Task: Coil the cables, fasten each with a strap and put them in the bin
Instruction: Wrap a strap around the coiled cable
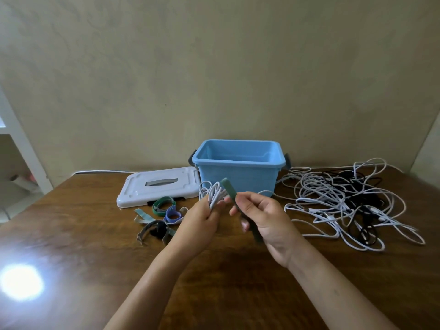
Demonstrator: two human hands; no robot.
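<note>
The coiled white cable is sitting bunched in the left hand, fingers curled round it, in front of the blue bin. The right hand is pinching a green strap just right of the coil, long axis running up toward the bin, nearly touching. So I'm guessing the strap is going crosswise round the bundle next, while the loose cable pile is waiting off right.

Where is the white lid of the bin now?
In the head view the white lid lies flat on the wooden table, left of the blue bin and touching or nearly touching it, just behind the pile of straps.
</note>
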